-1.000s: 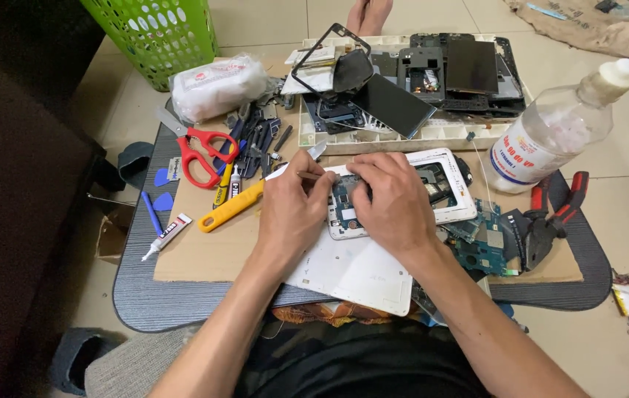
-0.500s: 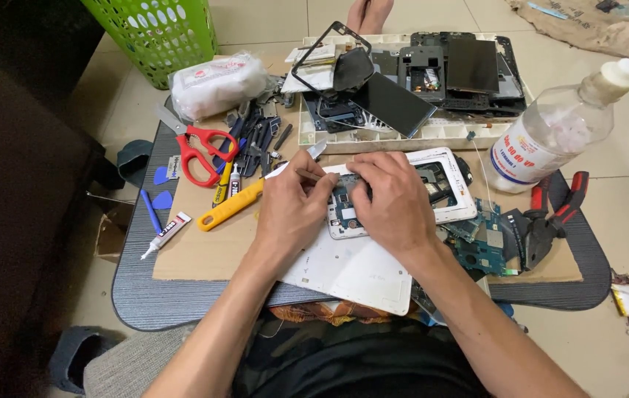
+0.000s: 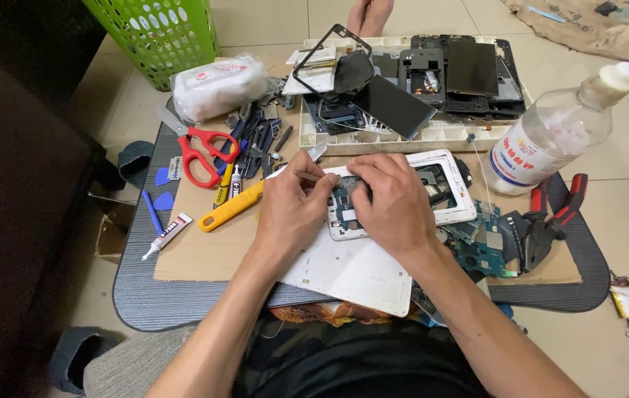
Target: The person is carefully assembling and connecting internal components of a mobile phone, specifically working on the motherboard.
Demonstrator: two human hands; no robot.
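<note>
An opened white phone (image 3: 443, 203) with its circuit board bared lies on a brown cardboard sheet (image 3: 204, 254). My left hand (image 3: 292, 210) pinches a thin metal tool (image 3: 313, 177) whose tip reaches the phone's left end. My right hand (image 3: 395, 203) presses down on the middle of the phone, fingers curled over its board. A white back cover (image 3: 351, 273) lies flat under both wrists.
Red scissors (image 3: 200, 151), a yellow-handled tool (image 3: 230, 208), a small glue tube (image 3: 169, 236) and blue picks lie at left. A tray of phone parts (image 3: 432, 81) sits behind, a clear plastic bottle (image 3: 550, 136) and red-handled pliers (image 3: 550, 217) at right. A green basket (image 3: 156, 33) stands far left.
Both hands stay on the phone; the fingers have shifted only slightly, the left hand's tool still at the phone's left end.
</note>
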